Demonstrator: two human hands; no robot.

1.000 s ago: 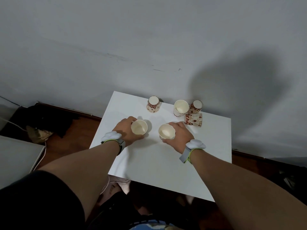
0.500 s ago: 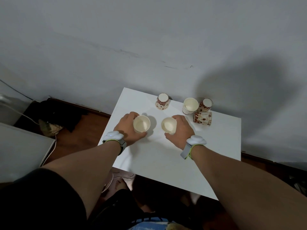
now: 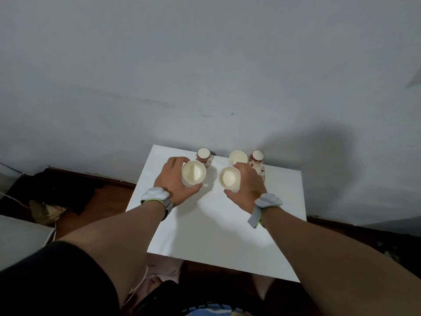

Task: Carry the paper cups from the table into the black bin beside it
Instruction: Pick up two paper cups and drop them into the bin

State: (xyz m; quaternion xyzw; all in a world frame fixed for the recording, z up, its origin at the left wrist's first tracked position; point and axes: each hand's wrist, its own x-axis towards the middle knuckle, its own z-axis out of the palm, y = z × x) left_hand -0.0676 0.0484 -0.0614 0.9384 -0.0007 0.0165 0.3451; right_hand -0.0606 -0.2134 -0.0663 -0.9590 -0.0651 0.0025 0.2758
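Observation:
My left hand (image 3: 172, 179) grips an upright paper cup (image 3: 193, 173), raised a little above the white table (image 3: 205, 224). My right hand (image 3: 247, 185) holds a second paper cup (image 3: 229, 177) the same way, mouth up. Along the table's far edge stand an upside-down patterned cup (image 3: 204, 156), an upright open cup (image 3: 238, 157) and another upside-down patterned cup (image 3: 257, 157). One more patterned cup (image 3: 261, 172) lies partly hidden behind my right hand. A dark shape (image 3: 173, 295) sits low under the table's near edge; whether it is the black bin I cannot tell.
The grey wall (image 3: 205, 76) rises right behind the table. Left of the table, dark clutter (image 3: 57, 190) and a cable lie on the wooden floor. A pale surface (image 3: 20, 238) fills the left edge. More dark floor and clutter show at the right.
Both hands have lifted their cups off the table and toward the camera. The view has tilted up, so the table sits lower in the frame.

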